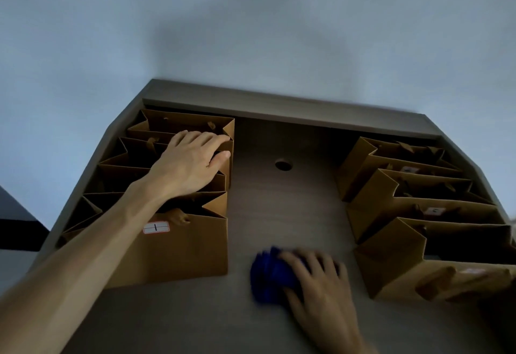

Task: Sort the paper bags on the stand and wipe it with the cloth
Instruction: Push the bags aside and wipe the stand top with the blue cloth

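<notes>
Head view: front left bag's label [155, 227], "1".

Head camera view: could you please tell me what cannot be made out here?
- Blue cloth: motion-blurred, partly covered by the right hand, so its shape is unclear.
- Contents of the left row of brown paper bags: hidden in shadow and by the left hand.
- Labels on the right row of brown paper bags: too small and blurred to read.
- Nearest right bag: cut off by the frame edge.
</notes>
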`<state>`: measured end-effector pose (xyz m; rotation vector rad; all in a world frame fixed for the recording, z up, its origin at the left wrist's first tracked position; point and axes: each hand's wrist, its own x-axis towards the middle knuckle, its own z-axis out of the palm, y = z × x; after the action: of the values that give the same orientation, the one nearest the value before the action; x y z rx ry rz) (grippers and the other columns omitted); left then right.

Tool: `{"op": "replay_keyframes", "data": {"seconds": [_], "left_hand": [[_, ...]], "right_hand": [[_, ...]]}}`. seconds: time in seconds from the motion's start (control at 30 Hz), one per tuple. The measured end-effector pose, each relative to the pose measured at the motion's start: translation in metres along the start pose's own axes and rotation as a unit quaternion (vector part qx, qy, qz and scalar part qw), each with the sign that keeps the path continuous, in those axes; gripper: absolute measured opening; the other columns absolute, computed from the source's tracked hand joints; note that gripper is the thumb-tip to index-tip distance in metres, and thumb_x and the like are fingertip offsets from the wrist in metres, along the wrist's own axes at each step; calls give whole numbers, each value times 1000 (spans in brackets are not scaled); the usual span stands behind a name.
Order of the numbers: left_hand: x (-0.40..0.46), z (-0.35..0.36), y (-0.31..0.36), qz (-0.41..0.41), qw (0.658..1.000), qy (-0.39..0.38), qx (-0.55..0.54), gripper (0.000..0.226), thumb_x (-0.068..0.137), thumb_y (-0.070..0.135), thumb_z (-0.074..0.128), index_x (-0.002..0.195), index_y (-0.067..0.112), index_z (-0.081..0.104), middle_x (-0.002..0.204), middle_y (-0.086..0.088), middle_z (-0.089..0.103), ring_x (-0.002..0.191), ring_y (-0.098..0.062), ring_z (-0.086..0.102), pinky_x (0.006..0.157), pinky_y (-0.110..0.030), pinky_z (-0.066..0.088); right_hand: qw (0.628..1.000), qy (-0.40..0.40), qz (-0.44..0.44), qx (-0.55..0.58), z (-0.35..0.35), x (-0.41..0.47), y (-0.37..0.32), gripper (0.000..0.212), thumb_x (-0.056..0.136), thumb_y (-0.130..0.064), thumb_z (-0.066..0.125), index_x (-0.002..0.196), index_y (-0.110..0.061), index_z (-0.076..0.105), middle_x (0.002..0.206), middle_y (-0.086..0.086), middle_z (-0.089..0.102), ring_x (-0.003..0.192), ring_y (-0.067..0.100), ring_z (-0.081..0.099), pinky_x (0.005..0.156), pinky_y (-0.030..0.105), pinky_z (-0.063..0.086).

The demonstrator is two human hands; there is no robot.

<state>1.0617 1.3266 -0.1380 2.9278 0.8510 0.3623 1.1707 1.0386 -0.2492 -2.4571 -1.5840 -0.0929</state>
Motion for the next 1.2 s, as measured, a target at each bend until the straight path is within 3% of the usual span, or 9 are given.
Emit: {"op": "replay_keyframes", "data": {"seconds": [0.13,0.33,0.6,0.7,0.8,0.87,0.93,1.03,1.2], "left_hand": [[-3,-1,0,0,1000,2,-6,46,101,42,26,144,27,33,147,0,42,140,-22,31,116,-44,14],[-8,-2,3,-8,1000,-2,-8,46,101,43,24,144,30,33,148,2,41,140,-20,30,116,-42,15],[-7,-4,3,-11,1000,4,-13,45,102,43,27,143,29,35,149,3,40,140,-20,31,116,-40,14],[-3,-7,2,-15,1000,-9,-24,45,101,45,28,143,30,36,148,4,41,139,-20,32,115,-42,16],[4,-17,-2,-10,998,-37,-48,41,102,38,29,141,29,40,143,3,47,134,-20,40,113,-45,24],[8,-27,-5,-5,993,-76,-86,37,103,30,34,138,27,43,138,0,52,128,-20,47,109,-48,34],[12,-36,-10,-10,985,-123,-123,37,101,23,41,137,27,45,137,-1,52,125,-19,50,104,-46,42],[17,-40,-17,-6,984,-147,-98,38,98,18,48,134,29,47,133,1,56,118,-16,55,98,-42,48],[21,-32,-18,22,993,-111,-40,30,96,17,50,124,29,58,124,0,62,110,-15,60,91,-43,52]], "right_hand": [[995,-43,84,-24,7,111,25,52,96,-56,39,144,-42,27,144,-1,42,128,27,40,107,51,31],[990,-42,133,2,17,166,30,58,93,-58,45,146,-40,28,143,4,43,130,31,38,111,54,23],[1000,27,-12,9,3,19,-5,53,80,-60,49,129,-42,47,125,-10,58,110,22,55,95,45,42],[995,37,-93,24,2,-34,-12,58,66,-67,55,121,-49,50,118,-17,54,104,18,52,88,37,36],[990,37,-133,1,2,-51,-16,40,82,-74,40,115,-53,51,113,-18,56,100,16,49,85,33,33],[990,29,-137,-17,0,-47,-19,44,81,-76,37,116,-53,49,114,-18,50,99,15,47,86,39,42],[989,-1,-144,-25,-2,-42,-29,56,68,-76,45,118,-52,48,115,-17,47,100,15,46,76,42,55],[986,-40,-159,6,-1,-36,-60,58,67,-73,45,121,-51,49,115,-16,55,103,14,49,76,43,58],[971,-110,-213,23,5,-20,-102,52,81,-72,43,129,-52,41,121,-17,56,107,12,58,84,43,57]]}}
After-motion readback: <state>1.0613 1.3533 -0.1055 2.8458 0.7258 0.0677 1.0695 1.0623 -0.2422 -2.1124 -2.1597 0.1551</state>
